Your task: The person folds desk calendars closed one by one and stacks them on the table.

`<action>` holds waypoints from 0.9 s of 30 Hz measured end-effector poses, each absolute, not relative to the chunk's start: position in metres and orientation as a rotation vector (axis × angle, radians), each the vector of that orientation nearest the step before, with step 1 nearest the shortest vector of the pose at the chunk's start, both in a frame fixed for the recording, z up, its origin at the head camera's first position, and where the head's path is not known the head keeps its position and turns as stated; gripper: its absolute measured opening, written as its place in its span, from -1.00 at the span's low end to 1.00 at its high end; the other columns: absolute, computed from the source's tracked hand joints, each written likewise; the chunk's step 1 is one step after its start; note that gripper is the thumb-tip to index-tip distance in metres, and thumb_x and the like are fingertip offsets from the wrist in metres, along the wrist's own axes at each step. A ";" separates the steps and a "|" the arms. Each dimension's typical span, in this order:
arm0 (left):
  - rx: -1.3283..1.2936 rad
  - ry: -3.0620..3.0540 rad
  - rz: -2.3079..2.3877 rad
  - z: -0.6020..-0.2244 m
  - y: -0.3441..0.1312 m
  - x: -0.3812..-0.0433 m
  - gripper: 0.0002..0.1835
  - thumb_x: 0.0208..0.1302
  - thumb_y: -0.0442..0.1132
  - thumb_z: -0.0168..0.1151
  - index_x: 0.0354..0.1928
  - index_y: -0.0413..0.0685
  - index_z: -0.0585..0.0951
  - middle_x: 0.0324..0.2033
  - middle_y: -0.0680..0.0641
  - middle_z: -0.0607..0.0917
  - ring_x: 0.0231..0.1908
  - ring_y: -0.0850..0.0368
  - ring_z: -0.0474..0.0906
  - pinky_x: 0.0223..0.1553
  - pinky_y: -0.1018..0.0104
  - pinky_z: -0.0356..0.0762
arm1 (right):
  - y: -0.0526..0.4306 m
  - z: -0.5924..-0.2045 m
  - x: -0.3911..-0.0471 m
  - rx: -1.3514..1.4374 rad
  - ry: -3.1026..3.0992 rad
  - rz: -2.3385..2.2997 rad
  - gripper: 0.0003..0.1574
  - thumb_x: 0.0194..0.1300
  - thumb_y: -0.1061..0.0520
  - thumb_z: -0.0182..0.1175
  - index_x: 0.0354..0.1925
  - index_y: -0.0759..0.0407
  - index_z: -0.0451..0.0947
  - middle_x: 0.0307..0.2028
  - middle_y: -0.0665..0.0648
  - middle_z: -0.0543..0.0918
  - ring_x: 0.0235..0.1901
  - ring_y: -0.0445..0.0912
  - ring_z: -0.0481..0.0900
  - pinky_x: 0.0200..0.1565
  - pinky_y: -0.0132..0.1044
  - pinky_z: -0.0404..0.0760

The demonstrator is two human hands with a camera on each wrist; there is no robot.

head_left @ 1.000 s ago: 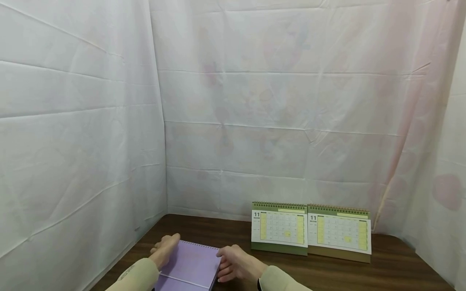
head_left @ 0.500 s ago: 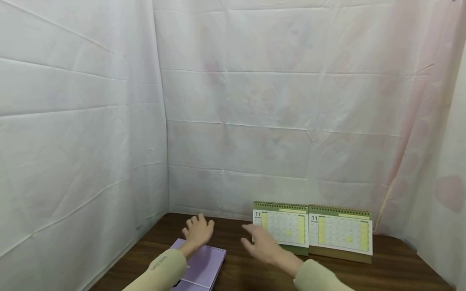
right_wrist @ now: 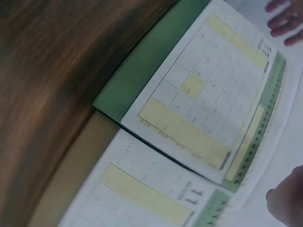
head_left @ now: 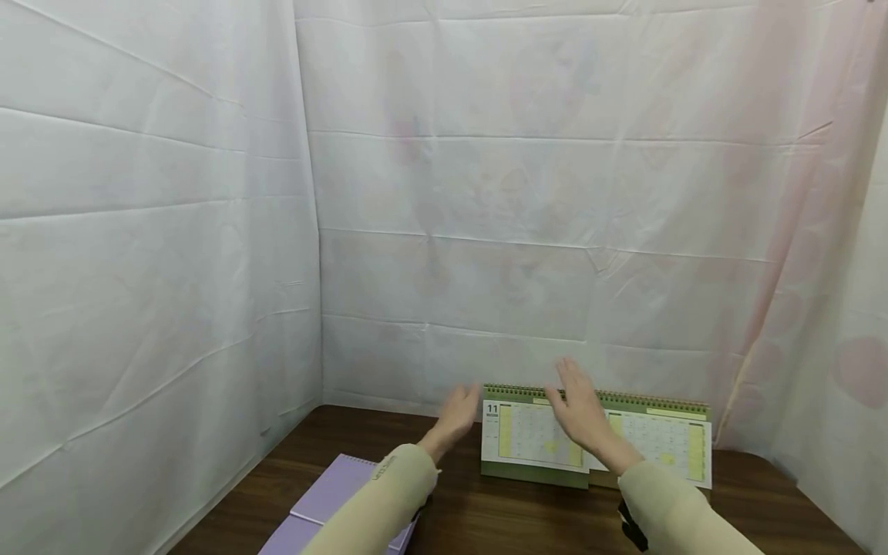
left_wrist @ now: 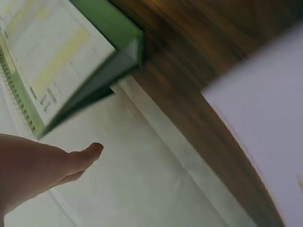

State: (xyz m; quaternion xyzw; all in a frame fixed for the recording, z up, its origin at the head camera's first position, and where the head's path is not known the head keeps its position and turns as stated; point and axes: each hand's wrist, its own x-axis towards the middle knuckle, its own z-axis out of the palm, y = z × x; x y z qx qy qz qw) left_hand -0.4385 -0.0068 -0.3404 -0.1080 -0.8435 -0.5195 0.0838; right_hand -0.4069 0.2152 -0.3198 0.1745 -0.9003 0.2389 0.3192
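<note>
Two green desk calendars, both turned to month 11, stand side by side: the left calendar (head_left: 513, 470) and the right calendar (head_left: 669, 443). My left hand (head_left: 455, 416) hovers beside the left calendar's outer edge with its fingers extended, holding nothing. My right hand (head_left: 581, 412) is raised in front of the place where the calendars meet, fingers straight, covering part of both. In the right wrist view only a bit of that hand (right_wrist: 286, 198) shows, near the spiral bindings. A purple spiral-bound pad (head_left: 333, 493) lies flat at the front left, partly hidden by my left sleeve.
The dark wooden table (head_left: 499, 520) carries everything. A pale cloth (head_left: 451, 285) hangs close behind the calendars, and another cloth wall (head_left: 173, 347) closes the left side. A white cord or band (head_left: 305, 518) crosses the purple pad.
Both hands have left the purple pad's sides and moved right and away from me to the calendars. The pad stays on the table; the calendars stand as before.
</note>
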 end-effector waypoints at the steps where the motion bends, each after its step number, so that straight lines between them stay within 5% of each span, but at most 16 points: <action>1: -0.299 -2.490 -1.600 -0.340 -0.001 -0.440 -0.27 0.33 0.21 -0.33 0.23 -0.31 0.21 0.16 -0.29 0.34 0.17 -0.23 0.24 0.10 -0.13 0.23 | 0.219 -0.320 -0.408 0.435 -2.369 0.715 -0.28 0.39 -0.01 -0.16 0.32 0.40 -0.04 0.33 0.41 -0.02 0.32 0.27 -0.09 0.25 0.17 -0.08; 10: -0.153 -2.338 -1.902 -0.350 0.029 -0.451 -0.24 0.34 0.21 -0.38 0.33 -0.27 0.03 0.27 -0.30 0.18 0.24 -0.25 0.12 0.18 -0.15 0.12 | 0.239 -0.319 -0.413 0.217 -2.401 1.148 -0.24 0.42 -0.16 -0.40 0.33 0.35 -0.05 0.33 0.39 0.00 0.31 0.25 -0.05 0.26 0.11 0.01; 18: -0.120 -2.314 -2.017 -0.352 0.033 -0.455 -0.24 0.33 0.23 -0.39 0.30 -0.26 0.13 0.11 -0.26 0.36 -0.04 -0.08 0.39 0.08 -0.05 0.27 | 0.240 -0.318 -0.414 0.209 -2.430 1.231 -0.24 0.42 -0.16 -0.41 0.33 0.36 -0.05 0.32 0.40 0.03 0.31 0.26 -0.03 0.26 0.07 0.05; 27: -0.099 -2.292 -2.041 -0.349 0.037 -0.455 -0.25 0.32 0.24 -0.37 0.32 -0.20 0.14 0.27 -0.27 0.20 0.23 -0.24 0.16 0.21 -0.13 0.08 | 0.234 -0.320 -0.416 0.225 -2.478 1.125 -0.26 0.43 -0.12 -0.42 0.33 0.38 -0.06 0.36 0.39 -0.13 0.33 0.25 -0.12 0.28 0.11 -0.08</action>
